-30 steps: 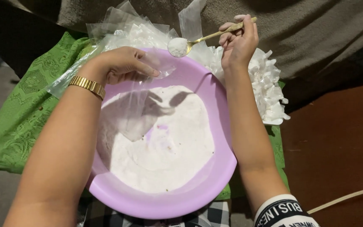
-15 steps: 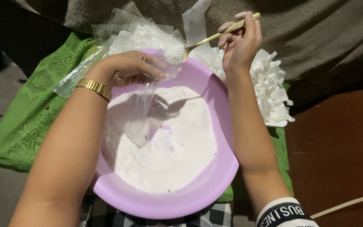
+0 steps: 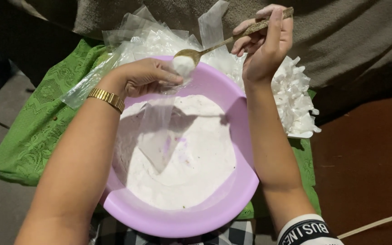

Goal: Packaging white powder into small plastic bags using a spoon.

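Since a moment ago the spoon (image 3: 191, 55) has come back loaded with white powder, poised at the mouth of the small clear bag (image 3: 157, 131). The left hand (image 3: 144, 77) pinches that bag open above the purple basin (image 3: 182, 218); the right hand (image 3: 264, 45) grips the spoon's handle. The bag's opening is hard to make out.

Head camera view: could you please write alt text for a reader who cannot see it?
The right hand tips a spoon of white powder into a small clear plastic bag that the left hand holds open over a purple basin of white powder. Filled little bags and green cloth lie behind.
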